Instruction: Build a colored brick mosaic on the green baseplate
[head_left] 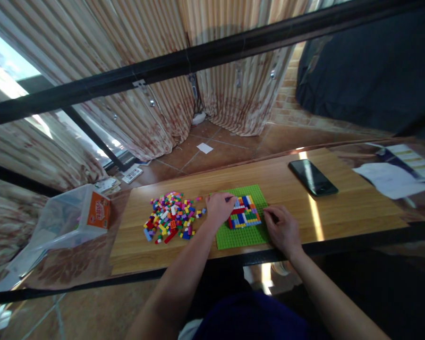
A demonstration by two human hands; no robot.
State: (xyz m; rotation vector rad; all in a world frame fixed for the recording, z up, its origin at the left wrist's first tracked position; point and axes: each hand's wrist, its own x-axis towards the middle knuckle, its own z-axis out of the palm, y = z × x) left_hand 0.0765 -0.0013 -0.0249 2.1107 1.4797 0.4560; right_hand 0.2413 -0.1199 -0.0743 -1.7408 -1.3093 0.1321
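Note:
A green studded baseplate point(230, 240) lies on the wooden board in front of me. On it sits a flat, many-coloured patch of toy building bricks point(250, 216), with a red brick point(238, 210) across its left part. My left hand point(219, 207) reaches over the plate's left side, fingers closed at the upper left of the patch. Whatever is between those fingertips is hidden. At the plate's right edge, my right hand point(282, 230) is curled, with thumb and finger against the edge.
Left of the plate is a pile of loose coloured bricks point(173, 215). A phone point(312, 177) lies at the board's right, with papers point(393, 179) beyond. A clear plastic box point(71, 212) with an orange label stands at the left. A dark metal rail point(212, 59) crosses behind.

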